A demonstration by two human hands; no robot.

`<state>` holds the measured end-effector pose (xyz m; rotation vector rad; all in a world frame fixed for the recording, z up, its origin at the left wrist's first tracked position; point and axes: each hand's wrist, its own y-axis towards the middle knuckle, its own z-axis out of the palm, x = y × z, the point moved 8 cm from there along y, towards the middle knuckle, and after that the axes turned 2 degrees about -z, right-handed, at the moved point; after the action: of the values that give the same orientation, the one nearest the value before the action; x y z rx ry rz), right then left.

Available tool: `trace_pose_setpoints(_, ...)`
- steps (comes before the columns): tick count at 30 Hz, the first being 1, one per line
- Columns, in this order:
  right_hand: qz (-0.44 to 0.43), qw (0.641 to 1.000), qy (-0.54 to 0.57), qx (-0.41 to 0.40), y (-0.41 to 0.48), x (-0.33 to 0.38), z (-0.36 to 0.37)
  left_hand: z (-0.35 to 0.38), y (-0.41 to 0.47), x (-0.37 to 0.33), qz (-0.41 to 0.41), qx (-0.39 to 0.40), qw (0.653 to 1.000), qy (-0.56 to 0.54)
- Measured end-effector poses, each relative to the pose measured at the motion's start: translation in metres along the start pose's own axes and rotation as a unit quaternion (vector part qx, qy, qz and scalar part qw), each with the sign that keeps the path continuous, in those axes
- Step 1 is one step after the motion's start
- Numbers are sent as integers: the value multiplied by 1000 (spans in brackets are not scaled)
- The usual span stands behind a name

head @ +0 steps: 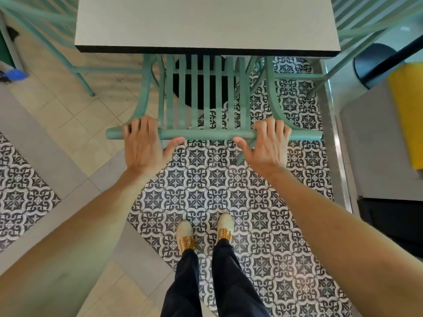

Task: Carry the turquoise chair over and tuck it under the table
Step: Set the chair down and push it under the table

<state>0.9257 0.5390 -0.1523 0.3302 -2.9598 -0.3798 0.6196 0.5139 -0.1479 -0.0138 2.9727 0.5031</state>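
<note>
The turquoise chair [212, 135] stands in front of me with its slatted back facing me. Its seat is hidden beneath the grey table [206, 21], whose near edge lies just past the backrest slats. My left hand [146, 147] grips the left part of the chair's top rail, fingers curled over it and thumb stretched along the underside. My right hand [267, 145] holds the right part of the same rail in a mirrored grip. Both arms reach forward from the bottom corners.
More turquoise chairs stand at the table's far left [45, 42] and far right [366, 26]. A metal-edged counter [338, 145] with a yellow object [407, 110] runs along the right. My feet [206, 232] stand on patterned tiles close behind the chair.
</note>
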Motion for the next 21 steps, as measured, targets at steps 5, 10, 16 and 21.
trace_pose_setpoints(5, -1, 1000, -3, -8, -1, -2, 2, 2, -2, -1, -3, 0, 1000, -1)
trace_pose_setpoints(10, -10, 1000, -1, -27, 1, -6, 2, 7, -2, 0, -9, 10, 1000, -2)
trace_pose_setpoints(16, -19, 999, 0, -33, 2, -10, -1, 7, -4, -6, -12, 8, 1000, -5)
trace_pose_setpoints(21, -16, 999, 10, -33, 2, -8, -2, 3, -3, -6, -5, -4, 1000, -6)
